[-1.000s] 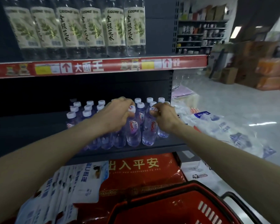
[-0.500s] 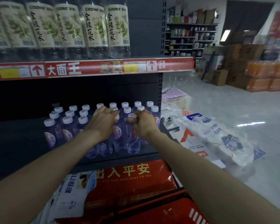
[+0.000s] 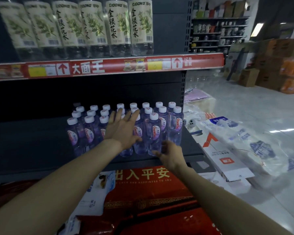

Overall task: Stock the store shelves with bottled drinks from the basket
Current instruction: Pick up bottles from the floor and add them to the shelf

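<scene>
Several small clear bottles with white caps and purple labels stand in rows on the dark lower shelf. My left hand is spread with straight fingers in front of the middle bottles, holding nothing. My right hand hangs lower, by the shelf's front edge below the right-hand bottles, fingers relaxed and empty. A sliver of the red basket shows at the bottom edge.
Tall bottles with leaf labels line the upper shelf above a red price strip. A red mat pack lies below the shelf. Plastic-wrapped packs and a flat box lie on the floor to the right; cartons stand further back.
Both hands have let go of the bottle caps they were gripping. The left hand has opened flat and the right has dropped back to the shelf's front edge.
</scene>
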`<action>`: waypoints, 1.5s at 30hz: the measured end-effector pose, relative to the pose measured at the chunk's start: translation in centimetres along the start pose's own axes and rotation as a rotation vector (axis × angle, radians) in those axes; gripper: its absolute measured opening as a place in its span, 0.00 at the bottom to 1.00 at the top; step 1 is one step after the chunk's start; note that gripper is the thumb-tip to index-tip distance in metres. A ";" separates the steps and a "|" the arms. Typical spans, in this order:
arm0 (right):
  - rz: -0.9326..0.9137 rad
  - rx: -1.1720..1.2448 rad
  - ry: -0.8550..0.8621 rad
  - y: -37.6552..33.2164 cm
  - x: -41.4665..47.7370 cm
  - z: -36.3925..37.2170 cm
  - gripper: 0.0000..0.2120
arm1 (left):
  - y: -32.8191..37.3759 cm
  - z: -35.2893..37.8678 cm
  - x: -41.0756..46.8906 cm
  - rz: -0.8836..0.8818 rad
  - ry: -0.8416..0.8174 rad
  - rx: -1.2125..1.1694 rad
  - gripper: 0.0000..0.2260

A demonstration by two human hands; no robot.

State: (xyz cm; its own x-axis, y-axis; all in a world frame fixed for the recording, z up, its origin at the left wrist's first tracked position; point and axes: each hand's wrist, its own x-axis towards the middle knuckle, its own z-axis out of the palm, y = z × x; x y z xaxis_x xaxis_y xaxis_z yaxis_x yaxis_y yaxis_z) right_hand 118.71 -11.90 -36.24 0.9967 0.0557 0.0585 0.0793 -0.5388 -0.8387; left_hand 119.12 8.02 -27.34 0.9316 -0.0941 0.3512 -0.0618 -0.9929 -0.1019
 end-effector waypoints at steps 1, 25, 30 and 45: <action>0.000 0.015 0.008 0.2 0.1 0.1 0.26 | -0.2 0.2 0.0 0.018 0.033 -0.003 0.48; 0.002 -0.116 0.157 1.8 1.1 2.1 0.26 | 0.7 0.8 -0.5 -0.045 0.161 -0.361 0.38; 0.029 -0.143 0.184 1.7 0.8 2.7 0.26 | 1.2 -0.1 -0.9 -0.057 0.112 -0.357 0.38; -0.073 0.222 0.288 1.5 -6.9 5.0 0.13 | -4.5 -1.5 -9.4 -0.100 0.052 -0.377 0.34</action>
State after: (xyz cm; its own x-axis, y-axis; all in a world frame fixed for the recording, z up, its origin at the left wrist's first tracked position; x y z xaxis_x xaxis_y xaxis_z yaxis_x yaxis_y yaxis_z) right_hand 111.82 -8.84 -40.59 0.9546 -0.1685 0.2455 0.1761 -0.3452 -0.9218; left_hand 110.06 13.27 -28.77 0.9207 0.0103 0.3902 -0.1082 -0.9538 0.2804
